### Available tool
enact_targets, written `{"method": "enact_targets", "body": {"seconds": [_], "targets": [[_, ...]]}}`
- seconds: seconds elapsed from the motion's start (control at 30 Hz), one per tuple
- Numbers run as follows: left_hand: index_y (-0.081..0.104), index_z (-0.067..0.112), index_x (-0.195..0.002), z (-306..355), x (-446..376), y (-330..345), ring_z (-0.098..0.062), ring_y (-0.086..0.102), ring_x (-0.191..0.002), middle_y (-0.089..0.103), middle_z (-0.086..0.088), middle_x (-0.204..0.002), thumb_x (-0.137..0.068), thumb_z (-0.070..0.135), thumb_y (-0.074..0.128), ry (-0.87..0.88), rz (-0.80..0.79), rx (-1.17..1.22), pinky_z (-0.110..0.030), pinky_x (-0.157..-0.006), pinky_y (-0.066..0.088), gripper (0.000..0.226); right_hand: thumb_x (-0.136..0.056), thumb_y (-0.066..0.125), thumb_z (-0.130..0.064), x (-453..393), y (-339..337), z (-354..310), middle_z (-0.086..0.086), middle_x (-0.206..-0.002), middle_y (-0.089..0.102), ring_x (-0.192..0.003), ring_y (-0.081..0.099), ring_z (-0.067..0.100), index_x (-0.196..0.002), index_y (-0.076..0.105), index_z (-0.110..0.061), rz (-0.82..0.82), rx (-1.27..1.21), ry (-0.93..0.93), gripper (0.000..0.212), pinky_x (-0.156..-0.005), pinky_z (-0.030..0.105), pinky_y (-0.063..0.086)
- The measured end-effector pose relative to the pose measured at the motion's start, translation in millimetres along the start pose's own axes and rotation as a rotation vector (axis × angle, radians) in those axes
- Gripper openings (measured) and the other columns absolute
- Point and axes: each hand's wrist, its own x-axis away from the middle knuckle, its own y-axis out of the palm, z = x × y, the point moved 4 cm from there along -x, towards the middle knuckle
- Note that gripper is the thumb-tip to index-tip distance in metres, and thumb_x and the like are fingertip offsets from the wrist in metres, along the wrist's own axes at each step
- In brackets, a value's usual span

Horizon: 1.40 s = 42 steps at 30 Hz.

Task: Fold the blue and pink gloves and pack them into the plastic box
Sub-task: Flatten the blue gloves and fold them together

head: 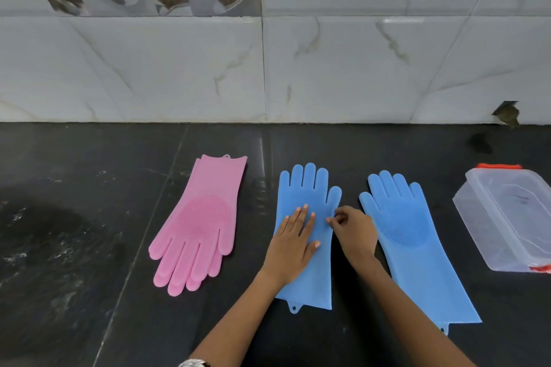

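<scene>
Two blue gloves lie flat on the black counter, fingers toward the wall. My left hand (293, 240) presses flat on the palm of the nearer blue glove (307, 188). My right hand (353, 231) pinches that glove's right edge just below its thumb. The second blue glove (408, 229) lies to the right, bristle side up, untouched. The pink gloves (198, 225) lie stacked to the left, fingers toward me. A clear plastic box (507, 217) with orange clips sits at the far right with its lid on.
The black stone counter (89, 247) ends at a marble-tiled wall (268, 68) behind. A wet patch shows on the counter at the left. A chipped hole in the wall (507, 113) sits at the back right.
</scene>
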Motion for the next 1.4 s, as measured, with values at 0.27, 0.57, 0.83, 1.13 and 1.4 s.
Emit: {"method": "enact_targets", "body": {"seconds": [0.27,0.57,0.83,1.13,1.4], "targets": [[0.002,0.016,-0.151,21.2,10.5,8.6,-0.024,-0.006,-0.146,-0.003,-0.007,-0.159,-0.098,0.052,0.022,-0.164,0.035,-0.001,-0.044,-0.117,-0.004,0.067,-0.084,0.067,-0.024,-2.3,-6.5,11.0,-0.002,-0.094,0.071,-0.084,0.064,0.013,-0.099,0.069,-0.016,0.013,-0.034,-0.111,0.016,-0.07,0.028,0.052],[0.001,0.039,-0.149,17.9,11.3,11.4,-0.023,-0.012,-0.145,-0.008,-0.003,-0.159,-0.097,0.057,0.022,-0.097,0.052,-0.017,-0.04,-0.115,-0.01,0.059,-0.09,0.002,-0.06,-13.2,-58.0,95.6,-0.001,-0.157,0.017,-0.146,0.013,0.021,-0.145,0.029,-0.027,-0.108,0.495,-0.35,0.07,-0.117,0.048,0.013],[0.001,0.041,-0.148,12.7,8.5,10.9,-0.019,-0.01,-0.146,-0.007,0.003,-0.159,-0.094,0.062,0.018,-0.081,0.05,-0.027,-0.038,-0.116,-0.008,0.06,-0.081,-0.016,-0.064,-9.5,-37.1,96.3,-0.003,-0.16,0.002,-0.147,0.0,0.019,-0.149,0.002,-0.032,-0.118,0.561,-0.187,0.077,-0.118,0.045,0.003],[-0.006,0.044,-0.146,14.0,11.1,12.1,-0.017,-0.012,-0.146,-0.009,0.005,-0.159,-0.094,0.062,0.017,-0.112,0.055,-0.012,-0.036,-0.115,-0.01,0.06,-0.081,-0.021,-0.059,8.1,-22.0,85.6,-0.004,-0.16,0.0,-0.147,-0.003,0.021,-0.148,-0.005,-0.033,-0.086,0.564,-0.17,0.073,-0.118,0.044,0.004],[-0.005,0.042,-0.147,16.7,12.2,11.7,-0.018,-0.012,-0.146,-0.006,0.002,-0.16,-0.094,0.061,0.018,-0.12,0.062,-0.018,-0.038,-0.116,-0.008,0.06,-0.077,-0.03,-0.059,7.0,-17.6,78.0,-0.004,-0.16,-0.003,-0.147,-0.006,0.022,-0.147,-0.008,-0.034,-0.097,0.575,-0.215,0.078,-0.118,0.045,0.001]]}}
